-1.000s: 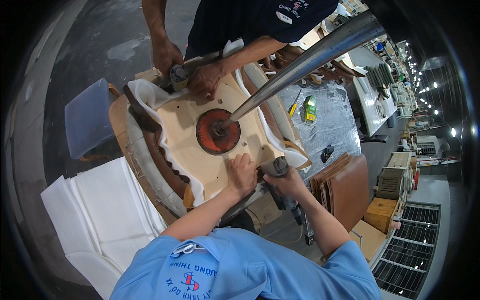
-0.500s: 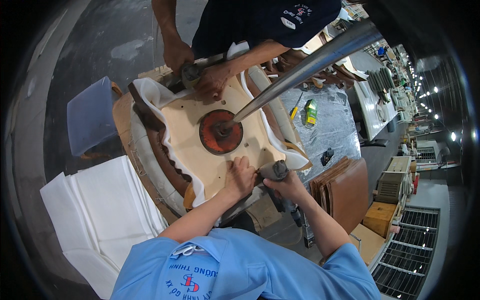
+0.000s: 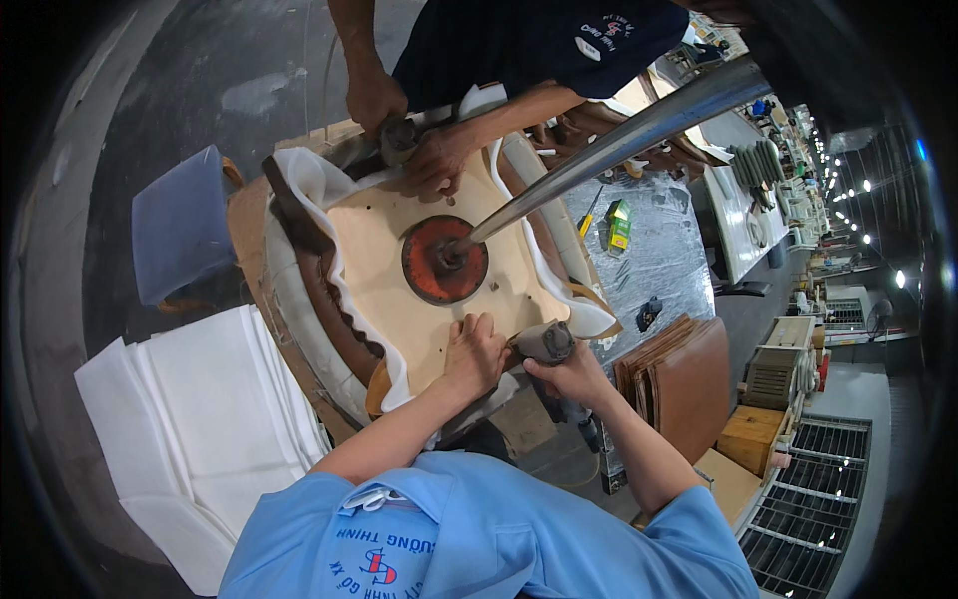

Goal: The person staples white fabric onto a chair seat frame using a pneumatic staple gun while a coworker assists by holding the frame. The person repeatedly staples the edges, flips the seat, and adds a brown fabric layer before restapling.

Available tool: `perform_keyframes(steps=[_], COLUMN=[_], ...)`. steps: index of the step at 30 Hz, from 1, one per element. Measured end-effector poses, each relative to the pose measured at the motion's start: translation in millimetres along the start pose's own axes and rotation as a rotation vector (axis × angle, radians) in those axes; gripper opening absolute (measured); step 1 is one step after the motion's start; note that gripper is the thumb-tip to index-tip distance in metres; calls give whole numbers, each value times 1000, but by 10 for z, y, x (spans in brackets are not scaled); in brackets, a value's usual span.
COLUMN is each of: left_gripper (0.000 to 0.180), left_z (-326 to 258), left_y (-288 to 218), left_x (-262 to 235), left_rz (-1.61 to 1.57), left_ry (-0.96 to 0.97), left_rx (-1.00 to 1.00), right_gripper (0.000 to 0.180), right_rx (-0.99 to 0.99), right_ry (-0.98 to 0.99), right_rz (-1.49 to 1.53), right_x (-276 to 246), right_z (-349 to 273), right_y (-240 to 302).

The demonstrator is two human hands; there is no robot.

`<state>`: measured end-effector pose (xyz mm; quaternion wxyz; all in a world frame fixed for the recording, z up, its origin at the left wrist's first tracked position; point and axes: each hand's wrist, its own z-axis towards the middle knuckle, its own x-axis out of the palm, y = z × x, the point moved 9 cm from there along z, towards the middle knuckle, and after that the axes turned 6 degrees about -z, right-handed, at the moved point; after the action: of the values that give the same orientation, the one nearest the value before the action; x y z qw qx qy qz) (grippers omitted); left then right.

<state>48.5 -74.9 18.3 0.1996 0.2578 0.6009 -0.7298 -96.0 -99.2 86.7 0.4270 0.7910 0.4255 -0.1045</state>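
A pale board, edged with white padding and brown leather, lies under a red round clamp pad on a slanting metal pole. My left hand is closed at the board's near edge, its fingers curled over the surface; what they pinch is hidden. Just right of it, my right hand grips a grey staple gun, its nose close to my left fingers. Across the board, a co-worker's hand holds another staple gun, and their other hand presses the far edge.
White padding sheets are stacked at the left, below a blue-grey seat. At the right, a plastic-wrapped table bears a yellow screwdriver and a green box. Stacked brown leather pieces lie nearer me.
The co-worker's staple gun has shifted a little to the right along the far edge. My hands and staple gun have hardly moved.
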Motion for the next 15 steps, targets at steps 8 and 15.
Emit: perform_keyframes(steps=[8,15], left_gripper=[19,26], left_z=[22,-128], left_y=[26,110], left_x=[-8,-59], left_rz=[29,57], left_ry=[17,30], left_rx=[-6,-23], right_gripper=[36,31], right_rx=[98,41], right_ry=[-19,-16], right_rz=[-193,-60], right_x=[53,50], right_z=[28,-8], right_y=[-8,-13])
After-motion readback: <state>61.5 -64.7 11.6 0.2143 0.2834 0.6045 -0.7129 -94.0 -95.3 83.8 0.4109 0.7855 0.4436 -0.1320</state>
